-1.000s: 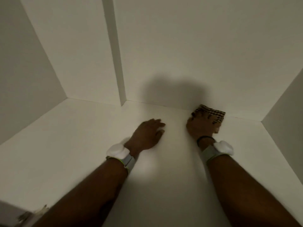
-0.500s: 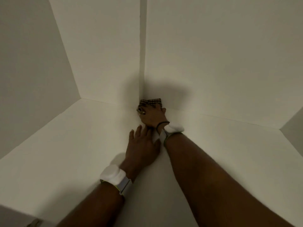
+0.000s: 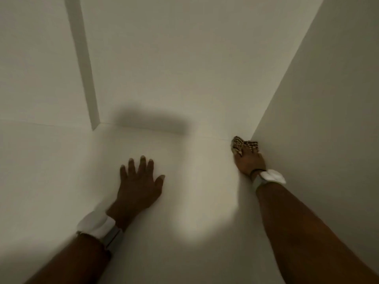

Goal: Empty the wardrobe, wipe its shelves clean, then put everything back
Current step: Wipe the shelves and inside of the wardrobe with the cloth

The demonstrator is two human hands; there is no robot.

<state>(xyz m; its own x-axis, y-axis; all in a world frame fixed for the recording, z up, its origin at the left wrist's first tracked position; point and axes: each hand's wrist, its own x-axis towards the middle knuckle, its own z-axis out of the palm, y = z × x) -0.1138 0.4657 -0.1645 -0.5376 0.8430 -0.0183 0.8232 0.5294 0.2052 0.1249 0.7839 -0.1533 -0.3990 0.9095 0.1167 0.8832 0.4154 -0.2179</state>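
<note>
I am looking into a white wardrobe compartment. My left hand lies flat on the white shelf, fingers spread and straight. My right hand reaches into the far right corner and holds a small checked brown-and-cream cloth down on the shelf, against the right side wall. Most of the cloth is hidden under my fingers. Both wrists wear a band with a white pad.
The white back wall has a vertical strip left of centre that meets the shelf. The right side wall rises close beside my right forearm. No clothes or other items show on the shelf.
My right hand has moved the cloth from the spot by the vertical strip along the back edge to the far right corner. My left hand stays flat on the shelf.
</note>
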